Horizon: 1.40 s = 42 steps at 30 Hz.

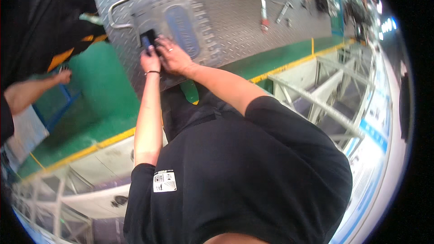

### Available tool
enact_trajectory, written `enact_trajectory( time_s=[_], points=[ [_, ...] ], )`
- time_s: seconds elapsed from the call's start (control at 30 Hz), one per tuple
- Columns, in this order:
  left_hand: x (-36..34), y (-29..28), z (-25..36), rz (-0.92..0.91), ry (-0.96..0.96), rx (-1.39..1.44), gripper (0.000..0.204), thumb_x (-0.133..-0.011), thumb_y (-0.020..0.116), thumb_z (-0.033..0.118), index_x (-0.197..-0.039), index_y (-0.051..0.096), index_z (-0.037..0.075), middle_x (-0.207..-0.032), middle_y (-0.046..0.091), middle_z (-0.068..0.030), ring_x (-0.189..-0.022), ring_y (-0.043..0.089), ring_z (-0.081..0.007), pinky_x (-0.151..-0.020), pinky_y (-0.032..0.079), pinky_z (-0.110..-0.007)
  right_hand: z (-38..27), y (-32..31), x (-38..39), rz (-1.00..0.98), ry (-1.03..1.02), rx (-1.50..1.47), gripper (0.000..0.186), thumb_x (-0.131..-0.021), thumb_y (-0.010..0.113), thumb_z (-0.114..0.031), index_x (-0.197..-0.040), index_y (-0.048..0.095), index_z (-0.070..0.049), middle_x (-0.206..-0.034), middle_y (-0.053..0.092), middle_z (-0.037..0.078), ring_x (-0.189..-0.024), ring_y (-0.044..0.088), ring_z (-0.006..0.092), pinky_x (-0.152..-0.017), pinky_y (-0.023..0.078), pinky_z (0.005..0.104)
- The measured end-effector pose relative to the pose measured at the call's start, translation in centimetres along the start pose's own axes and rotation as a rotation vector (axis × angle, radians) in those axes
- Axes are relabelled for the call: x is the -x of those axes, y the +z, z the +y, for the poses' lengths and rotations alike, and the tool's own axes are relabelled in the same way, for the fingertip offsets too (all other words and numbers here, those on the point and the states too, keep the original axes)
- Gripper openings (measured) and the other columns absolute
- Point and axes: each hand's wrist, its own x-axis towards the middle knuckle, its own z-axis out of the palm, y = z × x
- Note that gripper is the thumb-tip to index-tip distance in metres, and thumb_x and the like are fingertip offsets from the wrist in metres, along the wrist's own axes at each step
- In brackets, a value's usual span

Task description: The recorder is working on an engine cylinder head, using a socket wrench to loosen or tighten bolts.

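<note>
My left hand (150, 62) is closed around the lower end of a small black object with a bluish patch (147, 39); its kind is too blurred to make out. Close beside it, my right hand (175, 58) lies with its fingers stretched out toward the object's right edge. A ring shows on one of those fingers. Both hands are over the near left part of a dark ribbed mat (199, 18) with a raised blue oval (182, 29). The mat rests on a grey diamond-plate metal tabletop (235, 0).
A bent metal rod (118, 9) lies left of the mat. Farther right are a red-handled tool (264, 16), a T-shaped metal tool (284, 11) and a small metal piece (289, 23). Another person's hand (64, 76) is at the left, near a dark garment with orange strips (49, 22).
</note>
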Motion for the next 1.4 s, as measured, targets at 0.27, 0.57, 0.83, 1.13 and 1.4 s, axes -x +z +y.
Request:
enact_trajectory(
  time_s=[0.27,0.57,0.83,1.13,1.4],
  points=[
    [0.1,2.8,0.7,0.085,0.022,-0.133,0.037,-0.088,0.057,0.034,-0.095,0.064,-0.002,-0.086,0.066,-0.0243,-0.08,0.063,-0.0405,-0.072,0.047,-0.045,0.9,-4.7,1.3,0.191,0.193,-0.323,0.037,-0.073,0.056,-0.002,-0.108,0.05,0.004,-0.124,0.046,0.023,-0.118,0.045,0.0395,-0.1,0.038,0.0449],
    [0.8,0.8,0.8,0.279,0.047,-0.247,0.043,-0.084,0.062,0.034,-0.105,0.062,-0.004,-0.094,0.067,-0.0206,-0.087,0.064,-0.0366,-0.078,0.047,-0.045,13.5,-18.1,11.7,0.473,0.749,-0.243,0.028,-0.077,0.061,-0.013,-0.102,0.061,-0.001,-0.095,0.064,0.018,-0.089,0.061,0.0345,-0.079,0.049,0.0404],
    [15.3,1.6,24.1,-0.236,0.144,0.502,0.037,-0.079,0.067,0.006,-0.112,0.052,-0.001,-0.094,0.061,-0.007,-0.086,0.061,-0.0187,-0.078,0.05,-0.03,21.9,-25.1,21.6,0.303,0.948,-0.806,0.034,-0.092,0.052,-0.023,-0.114,0.057,0.003,-0.11,0.062,0.013,-0.101,0.061,0.0215,-0.087,0.047,0.0314],
    [20.1,19.4,22.6,-0.347,0.373,0.008,0.029,-0.075,0.06,0.009,-0.103,0.061,0.0,-0.101,0.064,-0.0167,-0.098,0.062,-0.0263,-0.088,0.047,-0.034,26.5,-29.4,19.8,0.351,1.153,-1.468,0.06,-0.096,0.035,-0.046,-0.131,0.045,0.001,-0.128,0.052,0.014,-0.117,0.05,0.0243,-0.096,0.04,0.0367],
    [8.9,10.9,11.8,0.225,0.273,-0.349,0.032,-0.074,0.066,0.018,-0.101,0.059,0.002,-0.1,0.06,-0.0187,-0.092,0.058,-0.0366,-0.083,0.047,-0.043,29.1,-25.7,18.0,0.451,0.911,-0.176,0.036,-0.082,0.06,-0.024,-0.109,0.061,0.001,-0.094,0.067,0.018,-0.088,0.066,0.0272,-0.079,0.05,0.035]
  ],
)
